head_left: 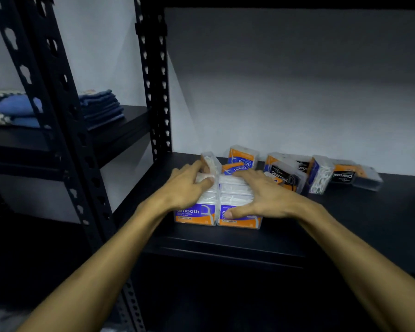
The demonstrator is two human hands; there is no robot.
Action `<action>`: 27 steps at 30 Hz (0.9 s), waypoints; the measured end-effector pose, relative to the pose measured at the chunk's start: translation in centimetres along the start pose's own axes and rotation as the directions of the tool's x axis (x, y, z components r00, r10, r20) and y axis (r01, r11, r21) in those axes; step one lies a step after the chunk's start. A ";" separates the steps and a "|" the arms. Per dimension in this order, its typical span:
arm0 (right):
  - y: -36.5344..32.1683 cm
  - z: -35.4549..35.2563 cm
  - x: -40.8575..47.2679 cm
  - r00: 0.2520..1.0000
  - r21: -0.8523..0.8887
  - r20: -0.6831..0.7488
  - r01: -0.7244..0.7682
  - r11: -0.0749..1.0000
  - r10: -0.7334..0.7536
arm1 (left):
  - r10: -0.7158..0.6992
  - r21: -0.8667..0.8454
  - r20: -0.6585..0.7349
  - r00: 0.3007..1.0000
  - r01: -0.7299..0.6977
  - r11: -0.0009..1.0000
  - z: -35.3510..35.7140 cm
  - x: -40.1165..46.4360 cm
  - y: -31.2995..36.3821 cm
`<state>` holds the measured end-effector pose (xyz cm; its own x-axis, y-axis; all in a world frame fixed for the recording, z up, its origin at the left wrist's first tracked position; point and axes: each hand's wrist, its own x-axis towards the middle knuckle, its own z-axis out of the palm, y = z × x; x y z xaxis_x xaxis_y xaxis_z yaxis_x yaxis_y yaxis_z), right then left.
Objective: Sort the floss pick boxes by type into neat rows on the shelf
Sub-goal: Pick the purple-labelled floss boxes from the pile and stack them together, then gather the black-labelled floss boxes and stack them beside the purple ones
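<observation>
While Charcoal boxes (284, 177) lie behind, both hands rest on two Smooth boxes (217, 212).

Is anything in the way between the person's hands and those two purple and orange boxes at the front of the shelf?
Nothing visible. The left hand rests on top of the left Smooth box, and the right hand lies over the right Smooth box, thumb on its front label. The jumbled Round boxes and Charcoal boxes sit behind them.
</observation>
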<state>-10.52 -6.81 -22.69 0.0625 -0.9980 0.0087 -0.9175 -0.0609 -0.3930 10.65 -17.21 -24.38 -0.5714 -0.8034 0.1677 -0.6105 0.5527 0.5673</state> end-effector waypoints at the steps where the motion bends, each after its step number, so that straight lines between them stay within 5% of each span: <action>1: -0.1 0.1 0.0 1.000 -0.007 0.004 -0.012 1.000 0.012 | -0.007 -0.014 -0.007 1.000 0.007 1.000 0.1 -0.1 -0.1; 16: -3.3 -0.7 -1.0 0.977 0.025 0.123 -0.176 0.984 0.171 | 0.000 -0.143 0.015 1.000 0.003 0.990 -0.9 -1.8 1.1; 27: -3.5 -0.7 -0.9 0.980 -0.012 0.149 -0.131 0.991 0.131 | 0.006 -0.086 -0.005 1.000 -0.007 0.996 -1.1 -2.6 2.0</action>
<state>-7.66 -5.74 -20.70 -0.0008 -0.9837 -0.1801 -0.9226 0.0702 -0.3792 11.53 -14.23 -22.83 -0.5727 -0.8009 0.1750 -0.5575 0.5370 0.6330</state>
